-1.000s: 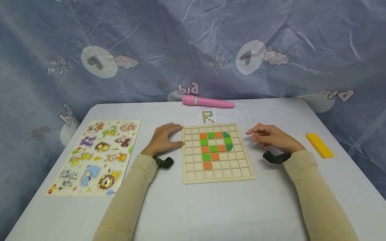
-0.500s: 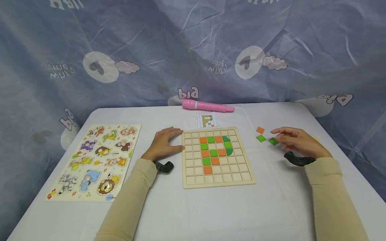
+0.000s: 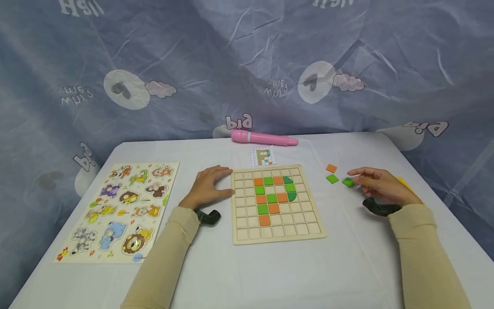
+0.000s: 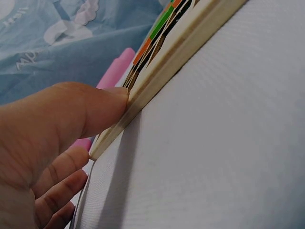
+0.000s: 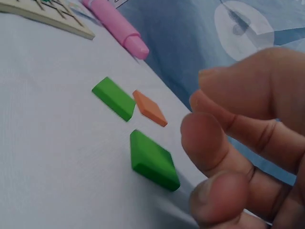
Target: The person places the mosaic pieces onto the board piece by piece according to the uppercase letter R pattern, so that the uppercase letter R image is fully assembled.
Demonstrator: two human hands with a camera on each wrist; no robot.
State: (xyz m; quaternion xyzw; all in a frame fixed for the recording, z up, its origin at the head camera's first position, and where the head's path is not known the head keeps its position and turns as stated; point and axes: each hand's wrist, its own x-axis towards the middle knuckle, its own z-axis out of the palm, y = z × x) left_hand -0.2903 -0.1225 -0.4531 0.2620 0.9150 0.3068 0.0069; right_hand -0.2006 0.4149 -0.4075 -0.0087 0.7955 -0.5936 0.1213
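A wooden grid board (image 3: 243, 239) lies in the middle, with several orange and green tiles (image 3: 272, 198) set in its squares. My left hand (image 3: 207, 187) rests at its left edge. In the left wrist view the thumb (image 4: 107, 107) touches the side of the board, fingers spread near its corner. Right of the board are an orange tile (image 3: 331, 168), a green tile (image 3: 332, 178) and a thicker-looking green piece (image 3: 348, 182). My right hand (image 3: 382, 185) hovers beside that piece; the right wrist view (image 5: 155, 160) shows loosely bent fingers with nothing between them.
Behind the board lie a small pattern card (image 3: 262, 156) and a pink marker-shaped stick (image 3: 264, 138). An animal puzzle board (image 3: 115, 210) lies at left. A yellow block (image 3: 404, 183) is partly hidden behind the right hand. A printed cloth (image 3: 216, 64) hangs at the back.
My right hand has moved right, away from the board's side, uncovering the loose tiles and partly covering the yellow block. The left hand stays at the board's edge. The head view has tilted slightly.
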